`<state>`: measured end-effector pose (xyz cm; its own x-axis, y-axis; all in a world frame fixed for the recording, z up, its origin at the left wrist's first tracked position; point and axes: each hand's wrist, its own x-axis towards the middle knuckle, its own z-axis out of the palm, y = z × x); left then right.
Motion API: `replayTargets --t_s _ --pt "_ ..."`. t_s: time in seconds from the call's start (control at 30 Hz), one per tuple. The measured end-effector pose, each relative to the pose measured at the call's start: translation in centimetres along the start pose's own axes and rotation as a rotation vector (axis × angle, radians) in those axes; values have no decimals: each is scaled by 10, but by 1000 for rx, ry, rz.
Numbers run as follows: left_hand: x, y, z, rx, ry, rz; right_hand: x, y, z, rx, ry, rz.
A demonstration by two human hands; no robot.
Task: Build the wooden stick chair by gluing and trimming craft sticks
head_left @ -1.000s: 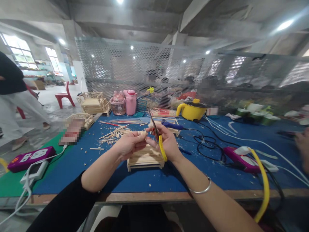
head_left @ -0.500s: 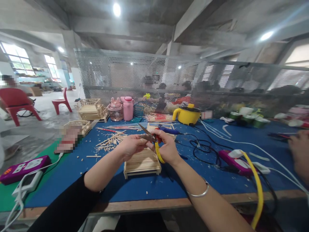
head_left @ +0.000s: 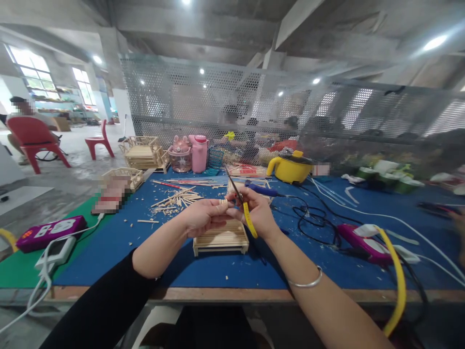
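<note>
My right hand (head_left: 256, 213) is closed around scissors (head_left: 250, 220) with yellow on the handle, their dark blade pointing up and away from me. Close against it, my left hand (head_left: 205, 216) pinches small pale wooden pieces (head_left: 223, 201) between thumb and fingers; how many I cannot tell. Both hands meet above a small slatted platform of wooden sticks (head_left: 220, 241) that lies on the blue table cover. To the left of the hands is a loose pile of thin wooden sticks (head_left: 179, 198) with cut bits around it.
A glue gun with a blue body (head_left: 259, 189) lies behind my right hand, its black cable coiled to the right. A yellow electric pot (head_left: 290, 169), a pink bottle (head_left: 199, 154) and stick-built frames (head_left: 143, 154) stand at the back. Purple power strips (head_left: 51, 233) lie at both sides.
The scissors have turned from lying spread by my left fingers to pointing up and away. Small wooden pieces now show in my left fingertips. The whole view has shifted slightly.
</note>
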<state>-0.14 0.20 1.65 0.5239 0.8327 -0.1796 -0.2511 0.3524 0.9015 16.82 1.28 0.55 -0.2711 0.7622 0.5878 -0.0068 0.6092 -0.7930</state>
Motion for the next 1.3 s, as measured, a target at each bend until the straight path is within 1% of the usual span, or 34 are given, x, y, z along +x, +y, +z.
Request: replayTargets --t_s 0.1,0.27,0.4,0.57,0.7,0.8,0.97,1.1,1.3 --pt "1 -1 1 -3 25 25 0 -1 0 -30 6 -18" --pt "-1 3 4 -102 42 35 1 -3 -5 -46 49 -40" --pt "-2 3 7 -121 53 13 -2 1 -3 -153 26 -74" --pt "0 -1 8 -134 50 64 -5 10 4 -309 30 -96" --pt "2 -4 7 -77 55 89 -5 11 5 -288 34 -85" --pt "3 -6 6 -33 58 137 -5 9 5 -248 16 -78" --pt "2 -7 7 29 50 185 -5 3 4 -174 43 -70" --pt "3 -9 7 44 42 190 -4 3 3 -185 34 -89" --pt "5 -11 3 89 45 237 -3 6 1 -208 27 -91"
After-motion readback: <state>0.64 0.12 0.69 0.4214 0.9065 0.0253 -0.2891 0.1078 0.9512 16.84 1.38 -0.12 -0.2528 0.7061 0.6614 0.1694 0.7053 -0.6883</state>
